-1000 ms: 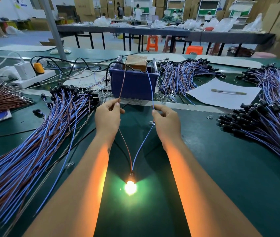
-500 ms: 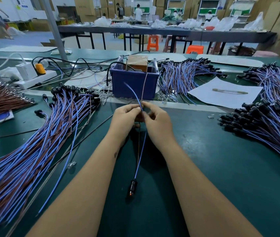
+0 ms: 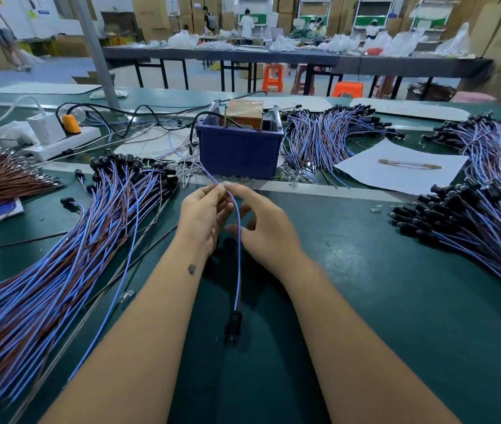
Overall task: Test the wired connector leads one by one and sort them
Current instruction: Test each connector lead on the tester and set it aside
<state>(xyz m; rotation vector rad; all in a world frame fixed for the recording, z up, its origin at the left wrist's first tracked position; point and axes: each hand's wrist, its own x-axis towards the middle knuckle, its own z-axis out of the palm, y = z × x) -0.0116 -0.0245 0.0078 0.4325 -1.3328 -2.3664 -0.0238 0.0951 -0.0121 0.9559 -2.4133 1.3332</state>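
At far left a fan of brown wires (image 3: 1, 175) lies on the green work mat (image 3: 380, 301), and beside it a big pile of blue-and-brown leads (image 3: 59, 255) runs from the near left corner up to black connector ends near the middle. The left forearm reaches in from the near edge, its hand (image 3: 203, 215) raised just in front of the blue bin (image 3: 238, 151), fingers curled and pinching the lead under test (image 3: 238, 240) at its upper bend. The lead's free ends poke up and leftward past the fingertips toward the bin; its paired blue and brown wires drop straight toward the viewer between the two wrists, ending in a black lamp holder (image 3: 234, 324) that is unlit and lies on the mat. The right hand (image 3: 266, 228) sits just beside the left, fingers loosely bent around the same wires; whether it truly grips them cannot be told. Bare mat spreads near and right of the forearms. Farther right lie a white paper sheet (image 3: 402, 169) and more lead bundles (image 3: 481, 215) along the right edge.
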